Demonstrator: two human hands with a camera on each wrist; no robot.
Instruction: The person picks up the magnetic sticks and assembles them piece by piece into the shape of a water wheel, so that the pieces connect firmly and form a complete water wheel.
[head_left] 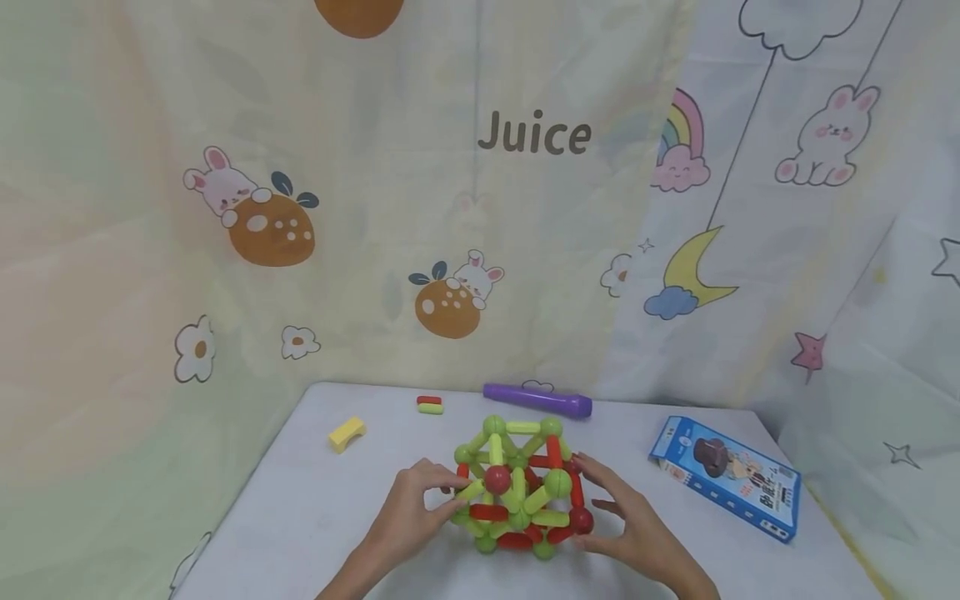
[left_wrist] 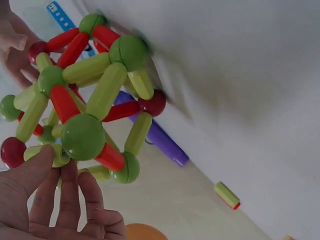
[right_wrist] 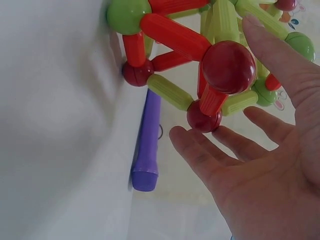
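A cage-like model of ball-and-stick magnetic building pieces (head_left: 520, 518) stands on the white table, its rods yellow-green and red, its balls green and dark red. At its left side my left hand (head_left: 408, 510) pinches a yellow-green rod (left_wrist: 34, 152) between thumb and fingers. My right hand (head_left: 637, 525) is at the opposite side, fingers spread and fairly straight around two dark red balls. In the right wrist view, the fingertips lie by the lower red ball (right_wrist: 204, 117); whether they press on it I cannot tell.
Behind the model lies a purple microphone-shaped object (head_left: 537, 400). A red and a yellow-green rod (head_left: 431, 408) lie together at the back, left of it. A yellow arched block (head_left: 347, 434) is at left, a blue box (head_left: 731, 475) at right. Printed curtains (head_left: 360, 350) hang behind the table.
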